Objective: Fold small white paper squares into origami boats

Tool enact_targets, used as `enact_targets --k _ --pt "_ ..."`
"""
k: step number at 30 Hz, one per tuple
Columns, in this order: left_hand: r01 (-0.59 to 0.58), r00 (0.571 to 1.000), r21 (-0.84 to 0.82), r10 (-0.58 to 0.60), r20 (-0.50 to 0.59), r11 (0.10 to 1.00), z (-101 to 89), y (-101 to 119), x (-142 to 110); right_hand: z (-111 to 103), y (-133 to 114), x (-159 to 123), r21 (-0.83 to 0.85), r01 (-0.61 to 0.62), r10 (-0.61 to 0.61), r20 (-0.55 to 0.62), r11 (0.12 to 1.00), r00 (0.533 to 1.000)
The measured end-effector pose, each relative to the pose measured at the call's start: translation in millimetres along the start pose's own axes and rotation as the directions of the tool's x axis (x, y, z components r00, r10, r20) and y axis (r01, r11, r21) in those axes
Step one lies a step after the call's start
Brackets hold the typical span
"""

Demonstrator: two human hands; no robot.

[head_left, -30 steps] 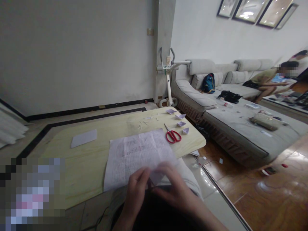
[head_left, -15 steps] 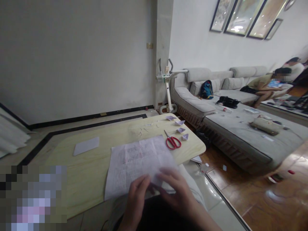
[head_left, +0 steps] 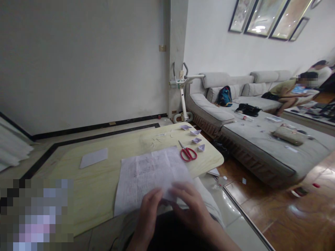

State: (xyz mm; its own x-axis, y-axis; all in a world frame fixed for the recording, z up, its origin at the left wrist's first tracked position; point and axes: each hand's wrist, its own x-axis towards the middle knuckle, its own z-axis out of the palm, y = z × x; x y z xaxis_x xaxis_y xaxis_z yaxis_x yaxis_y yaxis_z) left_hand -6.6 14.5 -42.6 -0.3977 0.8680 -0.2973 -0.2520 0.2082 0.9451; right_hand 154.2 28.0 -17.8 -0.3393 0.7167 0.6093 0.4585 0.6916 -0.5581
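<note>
My left hand (head_left: 150,211) is closed, thumb and fingers pinching a small piece of white paper (head_left: 169,196) near the table's front edge. From the other side my right hand (head_left: 192,205) grips the same paper, its fingers bent and smeared by motion. The paper's shape is mostly hidden between the fingers. Beneath and beyond both hands a large creased sheet with faint print (head_left: 146,177) lies flat. Red-handled scissors (head_left: 187,153) rest just past its right corner, blades pointing away. Several small folded paper boats (head_left: 196,140) stand in a row at the table's far right.
The pale yellow table (head_left: 91,195) spreads leftward, with a stack of white paper (head_left: 93,158) on it. Thin paper scraps (head_left: 157,139) lie near the back. Right of the table stands a grey sofa (head_left: 261,150); a person (head_left: 285,89) sits farther along it.
Both hands stay in nearly the same place, with slight finger movement at the small paper. The sheet, scissors and boats have not moved.
</note>
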Motion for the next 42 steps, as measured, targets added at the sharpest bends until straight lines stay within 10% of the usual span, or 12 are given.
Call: enact_targets --k 15,24,31,35,42 --pt "-0.226 0.97 0.169 0.237 -0.047 0.959 -4.9 -5 2 -3 -6 -1 0.059 0.023 -0.031 0.127 0.998 0.991" --pt "-0.252 0.962 0.248 0.213 0.173 0.935 -0.4 20 -10 -4 -4 -2 0.217 -0.108 0.09 0.092 0.97 0.992" --pt "-0.377 0.826 0.154 0.256 0.502 0.913 -2.8 17 -13 -7 -2 -1 0.407 -0.252 0.242 0.077 0.878 0.967" --pt "-0.309 0.912 0.249 0.212 0.351 0.918 -3.8 18 -19 -8 -5 1 0.442 -0.374 0.353 0.131 0.816 0.926" --pt "-0.324 0.905 0.276 0.212 0.368 0.905 4.1 30 -28 -9 -7 5 0.508 -0.476 0.439 0.201 0.718 0.876"
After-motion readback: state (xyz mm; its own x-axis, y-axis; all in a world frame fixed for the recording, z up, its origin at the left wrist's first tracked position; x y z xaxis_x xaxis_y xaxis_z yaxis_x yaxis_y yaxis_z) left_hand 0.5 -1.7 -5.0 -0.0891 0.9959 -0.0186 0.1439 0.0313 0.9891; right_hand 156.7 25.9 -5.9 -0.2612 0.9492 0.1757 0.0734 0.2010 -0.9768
